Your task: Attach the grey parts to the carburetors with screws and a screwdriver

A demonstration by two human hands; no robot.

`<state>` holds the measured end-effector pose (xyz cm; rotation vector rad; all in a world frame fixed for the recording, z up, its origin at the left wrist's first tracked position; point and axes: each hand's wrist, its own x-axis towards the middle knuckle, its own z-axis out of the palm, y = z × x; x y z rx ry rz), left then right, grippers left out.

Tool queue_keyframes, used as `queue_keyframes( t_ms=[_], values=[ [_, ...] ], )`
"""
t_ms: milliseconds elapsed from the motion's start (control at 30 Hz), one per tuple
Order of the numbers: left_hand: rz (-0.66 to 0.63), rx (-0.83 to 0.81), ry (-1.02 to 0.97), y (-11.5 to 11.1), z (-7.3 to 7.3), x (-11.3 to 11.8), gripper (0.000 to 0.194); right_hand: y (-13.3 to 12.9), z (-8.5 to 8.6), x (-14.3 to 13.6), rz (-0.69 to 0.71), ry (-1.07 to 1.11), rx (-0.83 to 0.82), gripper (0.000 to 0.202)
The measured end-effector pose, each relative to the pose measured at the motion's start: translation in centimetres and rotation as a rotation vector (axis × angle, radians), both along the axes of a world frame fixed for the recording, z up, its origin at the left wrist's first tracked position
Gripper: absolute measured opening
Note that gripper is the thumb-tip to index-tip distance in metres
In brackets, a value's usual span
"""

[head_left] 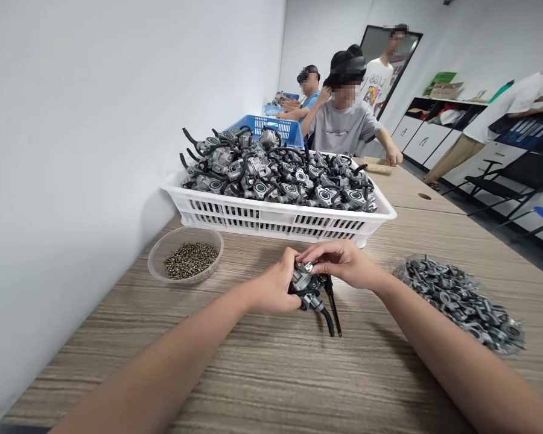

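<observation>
My left hand (276, 283) is wrapped round a carburetor (302, 280) just above the table in front of me. The carburetor is silvery metal, with a black hose (327, 319) pointing toward me. From the other side, my right hand (344, 264) has its thumb and fingers closed at the carburetor's top edge, by a small silvery metal part. Whatever is between those fingertips is too small to tell. A screwdriver (333, 304) with a dark shaft lies on the table just right of the carburetor, its upper end partly hidden under my right hand.
Behind my hands stands a white basket (278, 220) heaped with carburetors (271, 169). A clear bowl of small brass-coloured screws (190, 260) sits left; a pile of metal clamp-like parts (466, 301) lies right. A blue crate (278, 129) and co-workers are beyond; a wall borders the left.
</observation>
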<state>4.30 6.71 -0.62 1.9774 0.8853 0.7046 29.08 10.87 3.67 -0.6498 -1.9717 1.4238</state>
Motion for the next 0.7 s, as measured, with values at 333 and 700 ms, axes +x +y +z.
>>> queue_keyframes(
  t_ms=[333, 700],
  values=[
    [-0.028, 0.133, 0.178, 0.4, 1.9, -1.4, 0.066, 0.3, -0.6, 0.1, 0.032, 0.018, 0.001, 0.033],
    [0.176, 0.440, 0.604, 0.0, 10.2, -7.2, 0.026, 0.9, 0.1, 2.2, -0.127, -0.064, 0.205, 0.046]
  ],
)
